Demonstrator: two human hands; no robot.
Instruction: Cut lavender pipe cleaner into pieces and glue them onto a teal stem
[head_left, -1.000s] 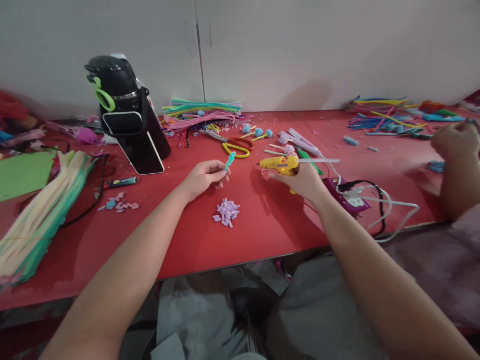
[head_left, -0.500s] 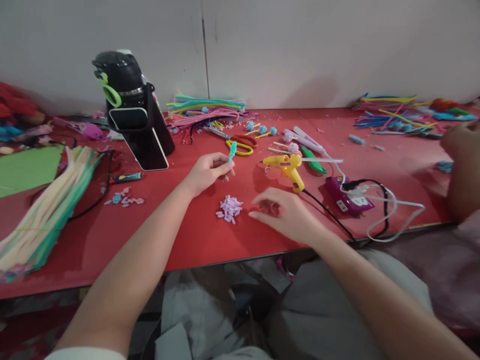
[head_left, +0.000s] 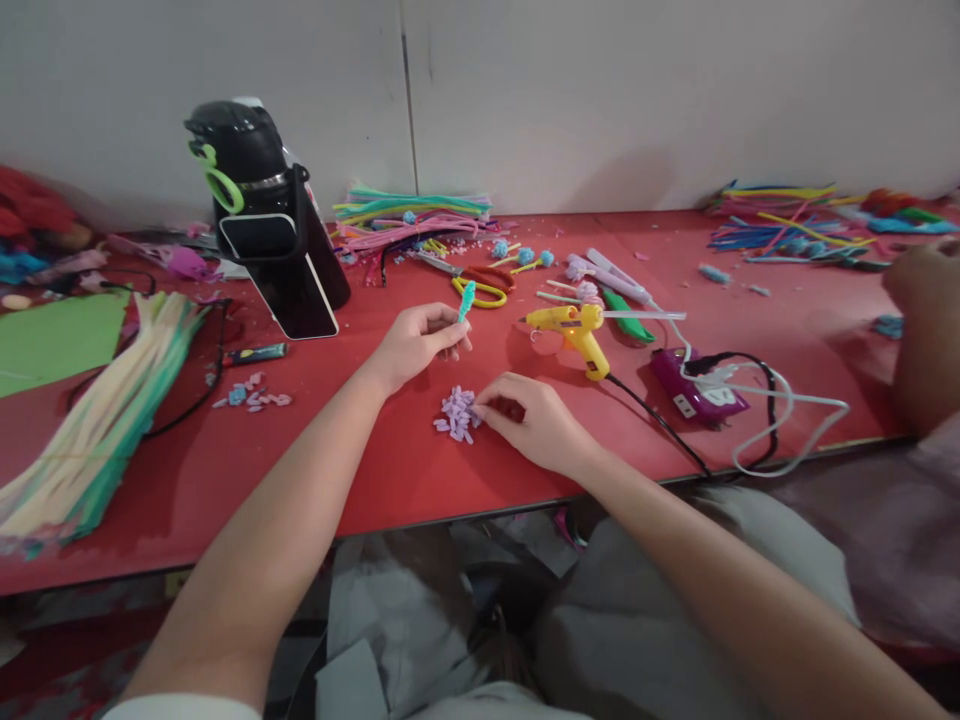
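Observation:
My left hand [head_left: 424,345] is raised over the red table and pinches a short turquoise twisted pipe cleaner [head_left: 467,300], which sticks up from between thumb and fingers. Just below lies a small heap of lilac cut pipe cleaner pieces [head_left: 456,415]. At the heap's right edge my right hand [head_left: 536,420] has thumb and forefinger closed on a lilac piece, its tips mostly hiding it. Behind my right hand a yellow hot glue gun [head_left: 574,330] lies with its nozzle pointing left and a clear glue stick in its back.
Scissors [head_left: 480,288], a green-handled tool [head_left: 628,318] and small blue pom-pom stems [head_left: 525,257] lie farther back. A black bottle [head_left: 322,240] with a phone stands left, near a pipe cleaner bundle [head_left: 97,420]. Right are a purple power strip [head_left: 694,385] with cords and another person's arm [head_left: 930,340].
My right hand has moved left to the lilac heap, and its fingers have closed at the heap's edge. My left hand stays almost still with the turquoise pipe cleaner.

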